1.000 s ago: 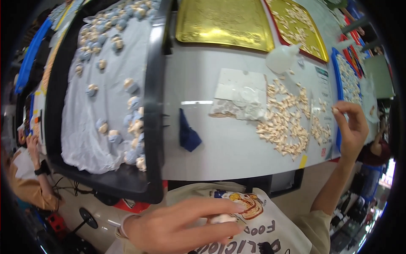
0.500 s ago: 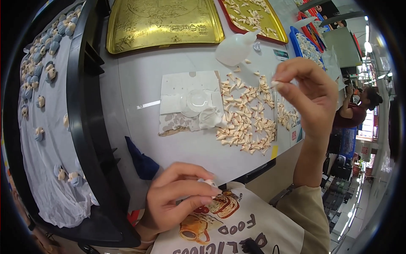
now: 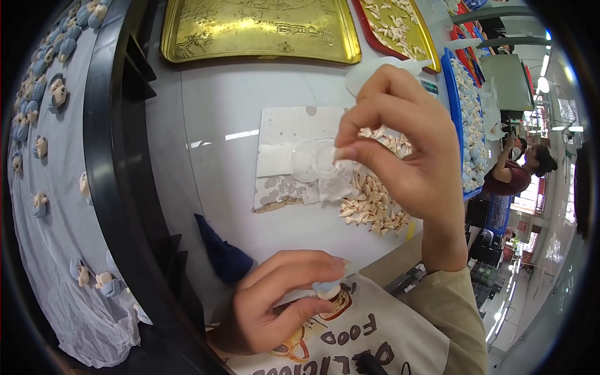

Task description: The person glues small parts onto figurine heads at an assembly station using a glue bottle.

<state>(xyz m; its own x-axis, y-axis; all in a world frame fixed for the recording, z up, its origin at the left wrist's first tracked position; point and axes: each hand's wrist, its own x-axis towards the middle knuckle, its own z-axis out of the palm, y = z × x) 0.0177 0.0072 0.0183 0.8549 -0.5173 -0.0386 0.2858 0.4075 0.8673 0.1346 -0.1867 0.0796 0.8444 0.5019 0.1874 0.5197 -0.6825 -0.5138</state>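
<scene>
My left hand (image 3: 281, 300) is closed around a tiny figure with a light-blue top (image 3: 326, 289), held low in front of my apron. Thumb and forefinger of my right hand (image 3: 406, 144) pinch a small cream pointed piece, mostly covered by the fingertips. They are over the edge of a shallow clear dish (image 3: 305, 167) on a stained white board (image 3: 275, 134); I cannot tell if they touch it. Crumpled white tissue (image 3: 335, 189) lies beside the dish. Many cream pointed pieces with reddish tips (image 3: 375, 206) are spread to the right, partly hidden by my right hand.
A dark-blue cloth (image 3: 222, 253) lies near the table's front. Behind are a gold tray (image 3: 262, 34), a tray of cream pieces (image 3: 400, 28) and a white bottle (image 3: 365, 72). A black-edged rack (image 3: 103, 156) of small figures stands left, a filled blue tray (image 3: 459, 125) right.
My right hand has come left and down from above the pieces to the clear dish. My left hand has shifted slightly right, and the figure's blue part now shows. The whole view has shifted.
</scene>
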